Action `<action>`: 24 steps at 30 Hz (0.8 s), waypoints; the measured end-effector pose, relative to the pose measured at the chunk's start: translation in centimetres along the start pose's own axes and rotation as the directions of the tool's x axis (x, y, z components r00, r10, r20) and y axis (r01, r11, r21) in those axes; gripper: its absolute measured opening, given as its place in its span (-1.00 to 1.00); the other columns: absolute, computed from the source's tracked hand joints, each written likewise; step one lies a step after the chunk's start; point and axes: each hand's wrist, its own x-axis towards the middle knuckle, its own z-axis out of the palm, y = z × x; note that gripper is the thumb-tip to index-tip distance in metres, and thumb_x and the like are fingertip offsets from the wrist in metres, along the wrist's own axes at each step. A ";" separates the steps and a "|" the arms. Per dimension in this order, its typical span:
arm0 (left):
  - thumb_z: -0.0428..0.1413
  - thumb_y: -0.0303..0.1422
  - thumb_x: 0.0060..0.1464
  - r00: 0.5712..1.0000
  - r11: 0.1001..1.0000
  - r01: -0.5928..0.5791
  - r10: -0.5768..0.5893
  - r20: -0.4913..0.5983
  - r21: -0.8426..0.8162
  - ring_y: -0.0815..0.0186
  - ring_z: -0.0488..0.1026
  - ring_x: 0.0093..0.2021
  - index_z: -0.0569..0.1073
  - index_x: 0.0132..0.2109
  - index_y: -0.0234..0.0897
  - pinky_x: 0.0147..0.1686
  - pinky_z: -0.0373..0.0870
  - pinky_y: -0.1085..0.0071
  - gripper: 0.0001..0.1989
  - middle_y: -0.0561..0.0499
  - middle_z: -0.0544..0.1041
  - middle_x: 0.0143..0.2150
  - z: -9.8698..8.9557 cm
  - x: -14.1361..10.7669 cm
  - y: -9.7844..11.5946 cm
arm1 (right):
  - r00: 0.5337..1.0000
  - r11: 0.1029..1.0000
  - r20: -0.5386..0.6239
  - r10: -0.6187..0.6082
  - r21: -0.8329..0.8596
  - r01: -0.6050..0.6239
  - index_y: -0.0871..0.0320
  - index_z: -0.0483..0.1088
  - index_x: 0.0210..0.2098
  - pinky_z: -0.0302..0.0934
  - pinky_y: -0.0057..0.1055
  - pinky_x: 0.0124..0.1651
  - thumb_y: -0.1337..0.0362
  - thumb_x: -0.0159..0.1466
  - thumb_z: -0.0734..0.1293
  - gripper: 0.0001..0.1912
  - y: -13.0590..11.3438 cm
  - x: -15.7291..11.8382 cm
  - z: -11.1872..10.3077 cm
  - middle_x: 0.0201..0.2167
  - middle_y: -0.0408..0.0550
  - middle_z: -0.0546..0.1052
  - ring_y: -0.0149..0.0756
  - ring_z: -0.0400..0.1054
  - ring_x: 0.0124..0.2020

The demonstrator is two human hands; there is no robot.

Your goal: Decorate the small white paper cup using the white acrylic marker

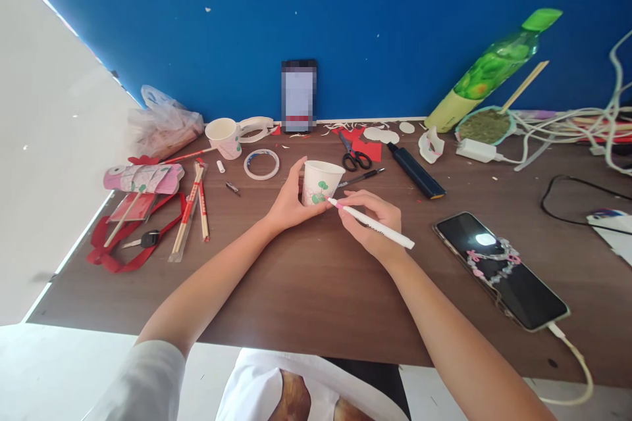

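A white paper cup (320,177) with green leaf shapes and pink marks stands near the middle of the brown table. My left hand (291,200) is wrapped around its left side and lower front, holding it. In my right hand (372,217) is a white marker (380,228), its pink tip end touching or very close to the cup's lower right side. Behind the right hand lies a black pen (364,177), partly hidden by the cup and fingers. Scissors with dark handles (356,159) rest just beyond it, beside red paper (368,149).
At the left are another paper cup (224,137), a tape roll (261,164), chopsticks (186,217) and red ribbon (106,256). A phone (299,95) leans on the blue wall. To the right lie a dark blue case (417,171), a charging phone (498,270), a green bottle (494,69) and cables (567,122).
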 end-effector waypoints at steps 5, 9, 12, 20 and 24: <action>0.38 -0.12 -0.19 1.000 1.000 0.009 -0.009 0.001 -0.022 0.05 0.43 0.06 -0.07 0.32 -0.15 0.06 0.40 0.08 0.06 -0.18 0.37 0.06 0.0 0.0 0.2 | 0.999 0.999 -0.011 0.047 -0.017 -0.047 0.05 0.53 -0.41 0.39 -0.26 -0.14 0.38 0.09 0.39 -0.89 0.0 0.0 0.0 -0.41 -0.08 0.58 -0.16 0.51 -0.18; 0.38 -0.12 -0.20 1.000 1.000 0.008 -0.008 -0.001 -0.017 0.06 0.45 0.03 -0.06 0.32 -0.16 0.05 0.42 0.09 0.07 -0.17 0.39 0.05 0.0 -0.1 0.3 | 0.996 0.996 -0.034 0.084 -0.007 -0.084 0.07 0.53 -0.40 0.39 -0.30 -0.20 0.38 0.09 0.38 -0.90 -0.1 0.0 -0.1 -0.39 -0.06 0.57 -0.19 0.51 -0.22; 0.38 -0.11 -0.21 1.000 1.000 0.011 -0.011 -0.004 -0.015 0.06 0.46 0.02 -0.06 0.32 -0.17 0.04 0.42 0.09 0.07 -0.17 0.39 0.05 0.0 -0.1 0.3 | 0.994 0.995 -0.042 0.098 -0.001 -0.098 0.07 0.52 -0.42 0.38 -0.32 -0.24 0.38 0.09 0.37 -0.90 -0.2 0.1 -0.2 -0.39 -0.06 0.57 -0.20 0.51 -0.26; 0.38 -0.12 -0.19 1.000 1.000 0.004 -0.004 0.000 -0.020 0.07 0.47 0.02 -0.07 0.32 -0.15 0.03 0.43 0.09 0.06 -0.16 0.39 0.06 0.0 -0.1 0.0 | 0.994 0.995 -0.042 0.101 -0.001 -0.101 0.07 0.50 -0.45 0.36 -0.32 -0.28 0.38 0.07 0.37 -0.92 -0.1 0.2 -0.3 -0.45 -0.08 0.54 -0.20 0.49 -0.29; 0.38 -0.14 -0.19 1.000 1.000 0.014 -0.014 -0.004 -0.010 0.05 0.45 0.05 -0.08 0.32 -0.16 0.06 0.41 0.07 0.06 -0.17 0.39 0.06 0.0 -0.1 0.1 | 0.992 0.993 -0.036 0.120 -0.011 -0.121 0.07 0.49 -0.46 0.37 -0.29 -0.26 0.37 0.07 0.37 -0.93 0.1 0.2 -0.3 -0.47 -0.09 0.54 -0.18 0.50 -0.29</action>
